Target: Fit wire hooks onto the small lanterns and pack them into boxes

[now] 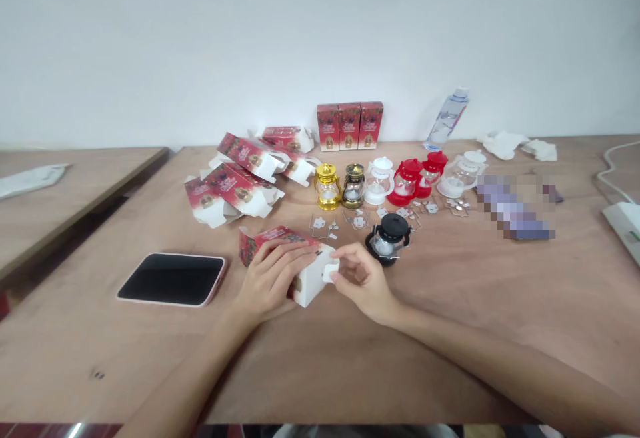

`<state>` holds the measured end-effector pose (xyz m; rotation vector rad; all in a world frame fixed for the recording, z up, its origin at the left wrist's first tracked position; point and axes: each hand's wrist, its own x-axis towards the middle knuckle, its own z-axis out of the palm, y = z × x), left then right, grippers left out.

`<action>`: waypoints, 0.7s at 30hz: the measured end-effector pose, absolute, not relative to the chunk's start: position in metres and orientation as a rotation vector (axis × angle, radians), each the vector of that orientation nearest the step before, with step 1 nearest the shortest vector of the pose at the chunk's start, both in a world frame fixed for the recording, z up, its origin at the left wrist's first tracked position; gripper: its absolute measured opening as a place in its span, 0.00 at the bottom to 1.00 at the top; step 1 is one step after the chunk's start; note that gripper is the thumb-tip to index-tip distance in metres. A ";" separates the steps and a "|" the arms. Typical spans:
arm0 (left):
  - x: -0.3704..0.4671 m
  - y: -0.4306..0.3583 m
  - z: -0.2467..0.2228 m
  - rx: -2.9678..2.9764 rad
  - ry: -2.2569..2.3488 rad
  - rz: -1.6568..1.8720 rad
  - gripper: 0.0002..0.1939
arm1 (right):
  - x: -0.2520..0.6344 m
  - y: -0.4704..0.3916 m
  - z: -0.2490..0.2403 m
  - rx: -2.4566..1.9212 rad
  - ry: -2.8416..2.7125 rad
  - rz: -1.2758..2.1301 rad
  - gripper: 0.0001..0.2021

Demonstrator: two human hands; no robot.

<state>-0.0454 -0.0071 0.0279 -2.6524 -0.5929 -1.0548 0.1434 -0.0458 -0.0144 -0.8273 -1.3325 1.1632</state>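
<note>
A red and white cardboard box lies on its side in front of me, its white end turned to the right. My left hand is closed over the top and near side of it. At the white end, my right hand pinches a small white flap between thumb and fingers. The box's far left end stands open with a raised flap. Just beyond my right hand stands a small black lantern with a clear middle and a thin wire handle.
Behind stand a gold lantern, a bronze lantern, white and red ones, with small metal parts before them. Unfolded boxes pile up left of three closed boxes. A phone, a bottle and tissues also lie around.
</note>
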 end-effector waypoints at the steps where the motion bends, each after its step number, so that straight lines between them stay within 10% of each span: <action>1: -0.046 -0.007 0.028 -2.648 -0.589 -1.060 0.17 | 0.143 -0.046 -0.014 -0.817 -1.337 1.167 0.10; 16: -0.045 -0.008 0.019 -2.679 -0.414 -1.130 0.18 | 0.145 -0.041 -0.013 -0.726 -1.448 1.324 0.22; 21: -0.043 -0.017 0.027 -2.683 -0.636 -1.235 0.29 | 0.145 -0.045 -0.019 -0.751 -1.571 0.889 0.20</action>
